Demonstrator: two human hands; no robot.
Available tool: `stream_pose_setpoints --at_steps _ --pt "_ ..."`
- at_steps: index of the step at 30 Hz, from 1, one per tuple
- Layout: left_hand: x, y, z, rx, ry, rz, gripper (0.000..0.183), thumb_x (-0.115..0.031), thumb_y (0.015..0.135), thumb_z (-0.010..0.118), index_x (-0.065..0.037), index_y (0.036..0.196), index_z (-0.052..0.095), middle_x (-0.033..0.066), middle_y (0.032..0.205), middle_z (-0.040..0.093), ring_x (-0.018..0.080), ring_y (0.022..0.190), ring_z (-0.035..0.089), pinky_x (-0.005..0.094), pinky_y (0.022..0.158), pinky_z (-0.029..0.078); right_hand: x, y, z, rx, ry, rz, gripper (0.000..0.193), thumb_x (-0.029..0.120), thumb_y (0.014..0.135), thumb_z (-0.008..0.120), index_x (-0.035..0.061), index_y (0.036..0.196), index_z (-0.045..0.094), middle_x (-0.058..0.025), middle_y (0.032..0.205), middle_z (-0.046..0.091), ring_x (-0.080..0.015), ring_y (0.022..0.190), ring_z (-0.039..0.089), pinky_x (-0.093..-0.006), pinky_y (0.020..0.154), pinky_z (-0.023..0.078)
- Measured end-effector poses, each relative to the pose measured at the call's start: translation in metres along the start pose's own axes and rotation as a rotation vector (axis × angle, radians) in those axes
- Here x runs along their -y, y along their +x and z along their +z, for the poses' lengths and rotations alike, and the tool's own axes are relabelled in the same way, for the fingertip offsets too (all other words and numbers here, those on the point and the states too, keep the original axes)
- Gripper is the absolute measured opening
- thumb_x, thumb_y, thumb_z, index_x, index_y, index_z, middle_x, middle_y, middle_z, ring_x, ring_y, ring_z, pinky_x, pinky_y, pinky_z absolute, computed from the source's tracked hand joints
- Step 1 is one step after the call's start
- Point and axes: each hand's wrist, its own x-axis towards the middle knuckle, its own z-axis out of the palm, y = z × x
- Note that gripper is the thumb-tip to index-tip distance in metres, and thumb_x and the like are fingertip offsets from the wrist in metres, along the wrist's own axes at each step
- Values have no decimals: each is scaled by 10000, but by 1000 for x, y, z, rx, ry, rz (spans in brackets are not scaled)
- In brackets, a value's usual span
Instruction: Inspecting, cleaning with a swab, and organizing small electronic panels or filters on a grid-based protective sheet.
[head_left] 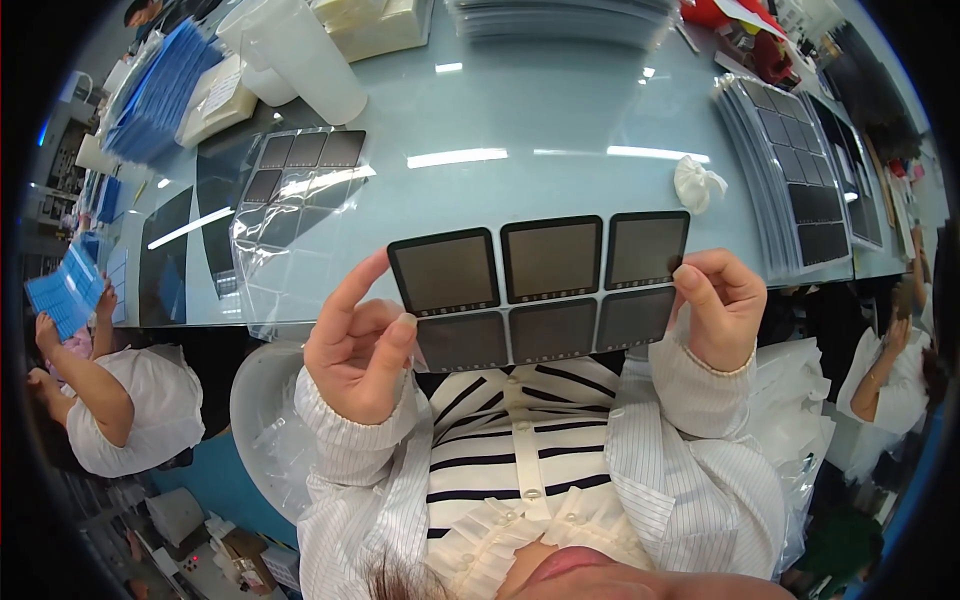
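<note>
Between my two hands I hold up a clear sheet of dark rectangular panels [551, 258], set in two rows with dark borders. My left hand [358, 345] pinches its left edge between thumb and fingers. At the opposite edge, my right hand [722, 308] grips it the same way, thumb in front. The sheet hangs above the near edge of the glossy table [520, 185]. To the left on the table lies a clear plastic sheet [297, 195] with similar dark panels, partly in glare. A crumpled white cloth bundle [697, 184] sits beyond my right hand.
Stacked panel sheets [790, 170] stand at the right. White plastic cylinders [310, 65], a blue stack of sheets [160, 95] and a far stack [565, 22] line the back. A white bin [262, 420] is below left. Co-workers sit at left [135, 400] and right [885, 370].
</note>
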Motion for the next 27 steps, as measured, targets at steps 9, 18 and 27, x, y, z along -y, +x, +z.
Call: stream_pose_setpoints --at_steps 9,18,27 --pt "-8 6 6 67 24 24 486 24 829 543 82 1281 376 74 686 620 84 549 562 177 555 437 -4 6 -8 -35 1 -18 99 53 821 621 -43 833 597 -55 636 588 -100 487 535 -214 433 408" --pt "-2 10 0 -8 -22 -27 472 2 841 532 68 1284 382 60 675 613 63 527 538 159 500 396 -1 9 5 -31 -47 11 129 85 823 619 -33 799 571 -54 628 568 -105 478 520 -217 450 396" --pt "5 17 -9 -65 -24 8 463 -20 847 531 74 1278 391 54 668 607 60 492 507 167 484 386 4 11 17 18 -41 -7 137 81 809 637 -38 797 571 -57 623 573 -99 477 519 -214 443 398"
